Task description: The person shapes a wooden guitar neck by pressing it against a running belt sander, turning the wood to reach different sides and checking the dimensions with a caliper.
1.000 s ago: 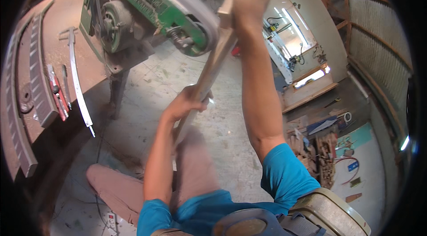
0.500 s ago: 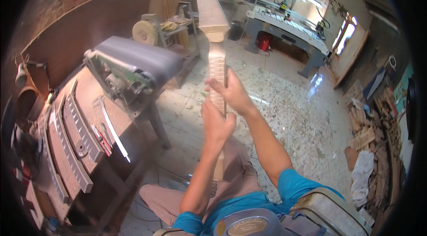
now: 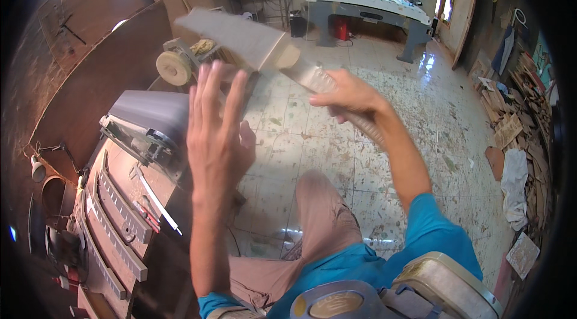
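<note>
My right hand (image 3: 350, 95) is wrapped round the ribbed grip of a long pale wooden piece (image 3: 240, 39), carved with a wide, flaring blade-like end and a stepped collar. It slants across the view, its broad end up to the left and its thin end passing down under my right forearm. My left hand (image 3: 217, 120) is raised off the wood, fingers stretched and apart, nothing in it. Just beyond and left of that hand stands a belt sander (image 3: 147, 105) with a dark belt, partly hidden by the hand. The wood's broad end is smeared by motion.
On the bench at left lie curved grey slotted strips (image 3: 120, 211), a caliper-like tool (image 3: 157, 199) and red-handled pliers (image 3: 149, 217). A round buffing wheel (image 3: 173, 67) stands behind the sander. Far back is a large flatbed machine (image 3: 366, 3). Wood offcuts (image 3: 511, 129) line the right wall.
My left hand has let go of the wood and moved left, opening. The wooden piece has tilted from upright to leaning left in my right hand. My view has shifted.
</note>
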### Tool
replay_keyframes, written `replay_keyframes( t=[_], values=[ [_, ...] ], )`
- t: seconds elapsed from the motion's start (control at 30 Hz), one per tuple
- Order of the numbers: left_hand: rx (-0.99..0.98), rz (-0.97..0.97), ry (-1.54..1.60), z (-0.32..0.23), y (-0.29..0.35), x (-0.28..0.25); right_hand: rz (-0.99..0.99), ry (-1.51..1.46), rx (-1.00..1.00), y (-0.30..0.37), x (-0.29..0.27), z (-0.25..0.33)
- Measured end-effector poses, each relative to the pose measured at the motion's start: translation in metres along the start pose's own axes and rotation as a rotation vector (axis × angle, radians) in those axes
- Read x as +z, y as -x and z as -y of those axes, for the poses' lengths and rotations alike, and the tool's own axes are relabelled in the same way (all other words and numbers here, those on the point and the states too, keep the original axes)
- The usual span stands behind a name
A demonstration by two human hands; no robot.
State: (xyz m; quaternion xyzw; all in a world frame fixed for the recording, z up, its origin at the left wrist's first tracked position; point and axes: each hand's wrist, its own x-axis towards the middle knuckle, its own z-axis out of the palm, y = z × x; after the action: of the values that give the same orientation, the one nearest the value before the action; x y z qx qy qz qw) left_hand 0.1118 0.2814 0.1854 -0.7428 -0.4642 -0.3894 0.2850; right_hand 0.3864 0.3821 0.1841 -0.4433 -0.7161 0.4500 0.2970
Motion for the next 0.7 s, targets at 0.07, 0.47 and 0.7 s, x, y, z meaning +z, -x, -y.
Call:
replay_keyframes(
  t=[0.07,0.47,0.7],
  values=[
    [0.063,0.083,-0.125,0.002,-0.011,-0.008,0.145,0.144,0.033,0.009,-0.016,0.014],
    [-0.56,0.251,0.234,-0.001,0.1,0.024,0.08,1.54,-0.608,0.007,0.03,0.113],
    [-0.892,0.098,0.451,0.001,0.125,0.033,-0.787,-0.089,-0.967,-0.065,0.069,0.08]
  ],
)
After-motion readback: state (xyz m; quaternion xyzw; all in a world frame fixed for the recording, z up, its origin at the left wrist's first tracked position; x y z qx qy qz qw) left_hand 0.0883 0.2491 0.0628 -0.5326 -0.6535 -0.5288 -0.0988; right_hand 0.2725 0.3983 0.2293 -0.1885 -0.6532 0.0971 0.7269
